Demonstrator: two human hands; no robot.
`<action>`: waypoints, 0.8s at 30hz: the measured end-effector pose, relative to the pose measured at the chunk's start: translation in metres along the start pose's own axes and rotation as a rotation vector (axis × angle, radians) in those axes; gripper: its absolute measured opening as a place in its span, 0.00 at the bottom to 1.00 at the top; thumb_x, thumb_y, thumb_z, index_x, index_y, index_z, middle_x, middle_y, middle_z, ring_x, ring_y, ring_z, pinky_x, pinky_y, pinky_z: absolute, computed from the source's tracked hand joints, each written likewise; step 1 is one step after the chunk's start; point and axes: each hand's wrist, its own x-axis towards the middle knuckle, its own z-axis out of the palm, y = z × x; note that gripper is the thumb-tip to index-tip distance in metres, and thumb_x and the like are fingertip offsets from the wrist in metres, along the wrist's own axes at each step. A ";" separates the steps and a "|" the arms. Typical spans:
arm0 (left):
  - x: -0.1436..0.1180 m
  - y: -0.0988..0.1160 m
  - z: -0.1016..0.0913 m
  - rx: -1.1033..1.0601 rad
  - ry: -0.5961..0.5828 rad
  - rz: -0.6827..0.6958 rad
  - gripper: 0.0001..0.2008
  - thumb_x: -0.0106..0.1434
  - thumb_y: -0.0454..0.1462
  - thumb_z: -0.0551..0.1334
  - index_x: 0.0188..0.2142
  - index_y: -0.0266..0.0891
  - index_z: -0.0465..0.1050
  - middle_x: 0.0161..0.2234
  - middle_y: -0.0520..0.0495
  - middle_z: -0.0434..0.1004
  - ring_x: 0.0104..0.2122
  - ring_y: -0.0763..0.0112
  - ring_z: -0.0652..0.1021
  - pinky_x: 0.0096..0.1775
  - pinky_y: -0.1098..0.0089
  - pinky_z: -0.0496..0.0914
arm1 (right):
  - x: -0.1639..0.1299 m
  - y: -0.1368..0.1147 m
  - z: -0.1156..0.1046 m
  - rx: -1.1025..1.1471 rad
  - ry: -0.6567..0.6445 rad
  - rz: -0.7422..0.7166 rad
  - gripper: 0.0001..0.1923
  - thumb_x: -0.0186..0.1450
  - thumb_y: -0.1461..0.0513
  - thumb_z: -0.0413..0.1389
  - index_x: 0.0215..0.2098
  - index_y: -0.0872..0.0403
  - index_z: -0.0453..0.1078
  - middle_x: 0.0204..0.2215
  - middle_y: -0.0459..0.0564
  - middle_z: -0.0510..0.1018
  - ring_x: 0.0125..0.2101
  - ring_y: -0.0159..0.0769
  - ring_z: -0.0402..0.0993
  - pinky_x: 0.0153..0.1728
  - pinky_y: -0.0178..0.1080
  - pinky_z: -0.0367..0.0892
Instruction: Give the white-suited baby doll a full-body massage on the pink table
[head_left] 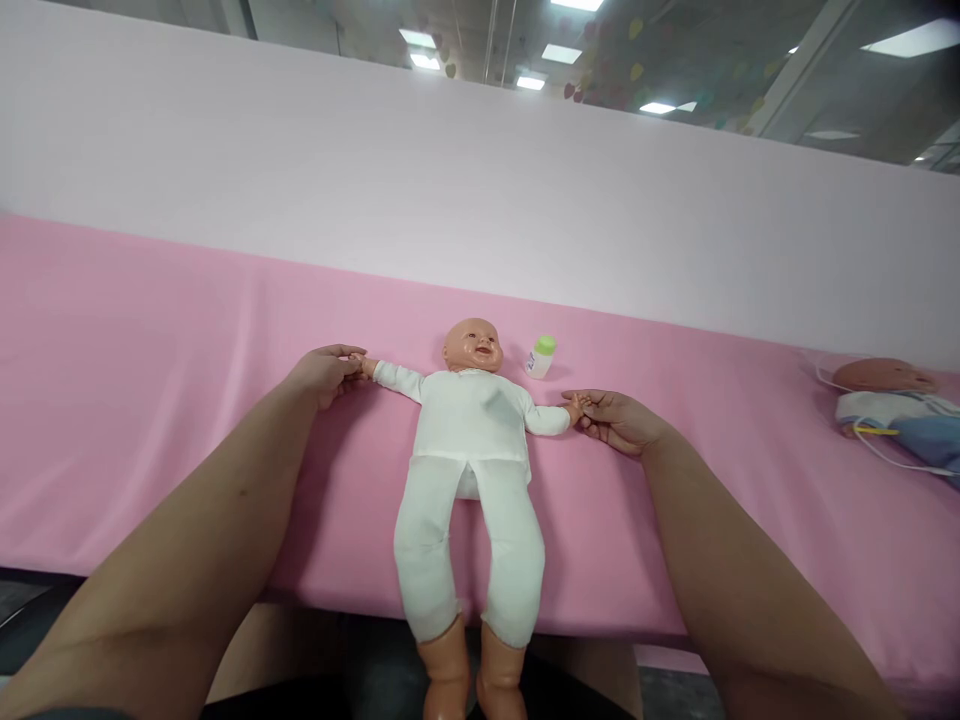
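Note:
A baby doll (471, 425) in a white top and white leggings lies on its back on the pink cover, its head away from me. Both its arms are stretched out sideways. My left hand (328, 374) is closed around the doll's hand on the left. On the other side, my right hand (616, 420) pinches the doll's other hand between thumb and fingers. The doll's bare feet hang past the near edge of the table. A small white bottle with a green cap (541, 357) stands beside the doll's head, apart from both hands.
Pink cloth (172, 400) covers the long table, which meets a white wall (450, 180) at the back. Glass with ceiling lights showing in it runs above the wall. At the far right lies a second doll (900, 405) in blue and white, with thin white tubing around it.

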 end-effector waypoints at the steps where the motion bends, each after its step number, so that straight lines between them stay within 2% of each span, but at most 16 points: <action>1: 0.000 0.000 0.000 -0.006 -0.011 0.009 0.11 0.54 0.27 0.71 0.38 0.36 0.80 0.29 0.44 0.81 0.26 0.69 0.81 0.34 0.69 0.79 | -0.001 -0.001 0.000 -0.002 -0.019 0.001 0.23 0.59 0.64 0.72 0.53 0.52 0.80 0.46 0.53 0.82 0.40 0.33 0.79 0.44 0.34 0.78; 4: -0.003 -0.001 0.000 -0.009 -0.030 0.043 0.12 0.53 0.27 0.71 0.38 0.36 0.80 0.29 0.45 0.81 0.26 0.69 0.81 0.35 0.69 0.79 | -0.004 -0.004 0.003 -0.041 -0.060 0.003 0.25 0.56 0.65 0.73 0.52 0.52 0.80 0.43 0.52 0.82 0.36 0.32 0.78 0.39 0.33 0.77; 8: -0.005 -0.001 0.001 0.027 -0.038 0.065 0.12 0.51 0.29 0.74 0.36 0.38 0.79 0.27 0.45 0.81 0.25 0.69 0.80 0.33 0.69 0.78 | -0.005 -0.006 0.007 -0.132 -0.054 -0.014 0.22 0.55 0.61 0.75 0.46 0.53 0.80 0.35 0.50 0.81 0.30 0.30 0.74 0.29 0.31 0.73; 12: -0.004 -0.002 0.003 0.080 0.002 0.090 0.11 0.51 0.33 0.75 0.34 0.39 0.78 0.25 0.45 0.81 0.24 0.67 0.80 0.29 0.69 0.76 | -0.005 -0.006 0.013 -0.157 -0.009 -0.027 0.19 0.56 0.55 0.76 0.40 0.53 0.79 0.30 0.48 0.78 0.27 0.29 0.71 0.27 0.32 0.69; 18: 0.001 -0.009 0.006 0.107 0.061 0.113 0.07 0.56 0.38 0.72 0.31 0.40 0.76 0.22 0.46 0.78 0.21 0.66 0.78 0.28 0.67 0.76 | -0.003 -0.007 0.027 -0.142 0.127 -0.040 0.21 0.60 0.46 0.71 0.36 0.54 0.77 0.25 0.45 0.72 0.23 0.26 0.63 0.22 0.30 0.63; 21: 0.002 -0.009 0.007 0.114 0.077 0.089 0.03 0.58 0.35 0.68 0.32 0.39 0.76 0.22 0.46 0.78 0.20 0.66 0.77 0.28 0.66 0.76 | -0.002 -0.007 0.031 -0.137 0.182 -0.042 0.18 0.61 0.49 0.69 0.39 0.54 0.78 0.24 0.44 0.70 0.22 0.25 0.61 0.20 0.29 0.59; 24: -0.001 -0.006 0.007 0.079 0.097 0.085 0.09 0.56 0.31 0.66 0.38 0.39 0.76 0.22 0.47 0.77 0.21 0.66 0.77 0.29 0.66 0.76 | 0.000 -0.007 0.028 -0.092 0.206 -0.053 0.15 0.61 0.56 0.69 0.43 0.53 0.79 0.27 0.47 0.73 0.23 0.27 0.63 0.20 0.31 0.62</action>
